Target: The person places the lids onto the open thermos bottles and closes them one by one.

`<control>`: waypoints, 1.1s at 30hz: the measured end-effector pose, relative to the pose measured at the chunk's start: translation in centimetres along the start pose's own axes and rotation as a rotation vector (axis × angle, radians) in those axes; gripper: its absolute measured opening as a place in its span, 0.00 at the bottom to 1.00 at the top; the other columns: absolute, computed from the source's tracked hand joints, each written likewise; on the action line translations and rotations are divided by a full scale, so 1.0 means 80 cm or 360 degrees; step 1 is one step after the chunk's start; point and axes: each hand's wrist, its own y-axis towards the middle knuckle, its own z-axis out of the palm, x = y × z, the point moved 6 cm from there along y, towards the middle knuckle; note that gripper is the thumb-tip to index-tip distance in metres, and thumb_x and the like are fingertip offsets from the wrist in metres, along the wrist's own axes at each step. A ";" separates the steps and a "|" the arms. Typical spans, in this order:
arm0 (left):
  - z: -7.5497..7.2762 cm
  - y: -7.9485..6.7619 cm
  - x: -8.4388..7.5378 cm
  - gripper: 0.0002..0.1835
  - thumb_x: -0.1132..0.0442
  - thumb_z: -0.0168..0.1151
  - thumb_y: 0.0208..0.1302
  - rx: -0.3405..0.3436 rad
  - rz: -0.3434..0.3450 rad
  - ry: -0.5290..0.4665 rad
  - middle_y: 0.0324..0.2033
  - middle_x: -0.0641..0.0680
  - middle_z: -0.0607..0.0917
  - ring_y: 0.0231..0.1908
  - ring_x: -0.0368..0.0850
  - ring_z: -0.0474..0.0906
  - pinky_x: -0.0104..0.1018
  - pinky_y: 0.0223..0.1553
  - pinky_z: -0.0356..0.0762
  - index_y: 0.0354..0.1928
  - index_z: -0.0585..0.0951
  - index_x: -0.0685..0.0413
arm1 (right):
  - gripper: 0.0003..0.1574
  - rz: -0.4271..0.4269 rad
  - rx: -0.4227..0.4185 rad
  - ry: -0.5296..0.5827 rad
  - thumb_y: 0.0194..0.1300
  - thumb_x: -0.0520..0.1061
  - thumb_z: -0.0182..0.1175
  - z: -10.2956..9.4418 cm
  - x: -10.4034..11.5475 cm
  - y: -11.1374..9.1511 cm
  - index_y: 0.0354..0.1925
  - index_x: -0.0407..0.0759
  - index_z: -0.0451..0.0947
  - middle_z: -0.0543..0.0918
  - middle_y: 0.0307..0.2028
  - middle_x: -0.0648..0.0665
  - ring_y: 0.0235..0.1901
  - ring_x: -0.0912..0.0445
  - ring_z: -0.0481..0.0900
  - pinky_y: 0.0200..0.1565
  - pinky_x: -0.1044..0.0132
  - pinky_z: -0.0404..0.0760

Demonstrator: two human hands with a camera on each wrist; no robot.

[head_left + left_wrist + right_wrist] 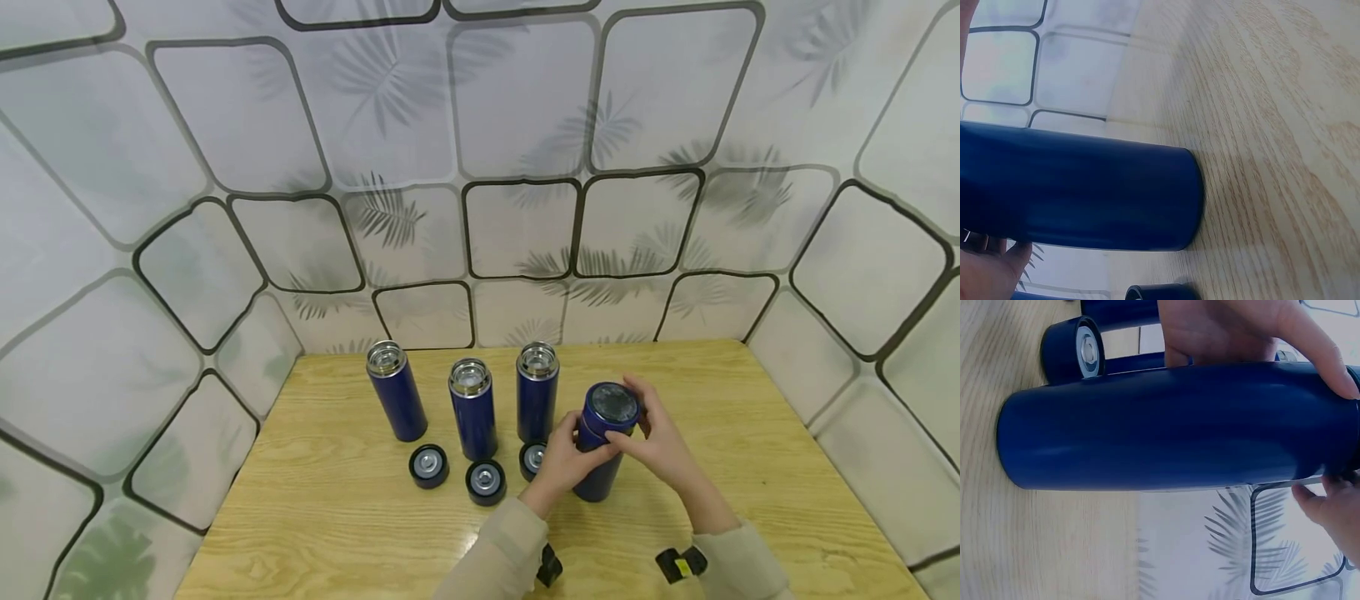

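A dark blue vacuum flask (598,479) stands upright at the right of the row, its base on the table in both wrist views. Its blue lid (615,403), with a dark round top, sits on the mouth. My left hand (567,458) grips the flask's upper body from the left, also seen as the hand (1222,331) in the right wrist view. From the right, my right hand (662,442) holds the lid between thumb and fingers. Whether the lid is tight cannot be seen.
Three open blue flasks stand to the left: the left flask (399,400), the middle flask (475,417) and the right flask (536,400). Before them lie upturned lids: one lid (429,466), another lid (486,482) and a third lid (531,458) partly behind my left hand. Patterned walls surround the wooden table (337,533).
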 end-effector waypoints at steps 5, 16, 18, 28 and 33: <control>0.000 0.000 0.000 0.26 0.53 0.65 0.51 0.0009 0.0007 -0.0013 0.43 0.43 0.74 0.41 0.36 0.72 0.33 0.40 0.70 0.52 0.70 0.48 | 0.46 0.0096 -0.0018 -0.0020 0.53 0.31 0.61 0.001 -0.006 0.000 0.64 0.30 0.46 0.57 0.58 0.29 0.52 0.70 0.61 0.49 0.83 0.59; 0.000 0.000 0.000 0.26 0.52 0.65 0.51 0.0000 0.0006 0.0015 0.44 0.43 0.74 0.43 0.36 0.71 0.33 0.41 0.70 0.52 0.70 0.48 | 0.50 0.0171 -0.0153 -0.0197 0.50 0.37 0.65 0.002 -0.007 -0.004 0.64 0.32 0.48 0.59 0.59 0.31 0.57 0.43 0.59 0.55 0.56 0.62; 0.000 0.000 -0.001 0.26 0.52 0.65 0.51 0.0003 0.0019 0.0019 0.44 0.44 0.74 0.42 0.36 0.72 0.33 0.40 0.71 0.52 0.70 0.49 | 0.48 0.0081 -0.0127 -0.0095 0.51 0.32 0.63 0.003 -0.005 -0.005 0.64 0.31 0.47 0.57 0.59 0.29 0.58 0.51 0.59 0.55 0.68 0.60; -0.001 -0.001 0.000 0.27 0.51 0.64 0.51 0.0023 0.0028 -0.0007 0.43 0.43 0.74 0.40 0.36 0.72 0.33 0.39 0.71 0.53 0.70 0.49 | 0.47 0.0070 -0.0043 0.0166 0.53 0.28 0.58 0.002 -0.012 -0.008 0.65 0.30 0.44 0.55 0.59 0.28 0.53 0.72 0.60 0.50 0.82 0.57; -0.001 0.000 -0.001 0.26 0.52 0.65 0.51 0.0018 0.0042 -0.0004 0.43 0.44 0.74 0.42 0.36 0.72 0.34 0.40 0.71 0.52 0.70 0.49 | 0.49 0.0199 -0.0109 0.0063 0.51 0.32 0.62 0.001 -0.016 -0.007 0.65 0.32 0.45 0.55 0.60 0.31 0.58 0.61 0.58 0.50 0.84 0.55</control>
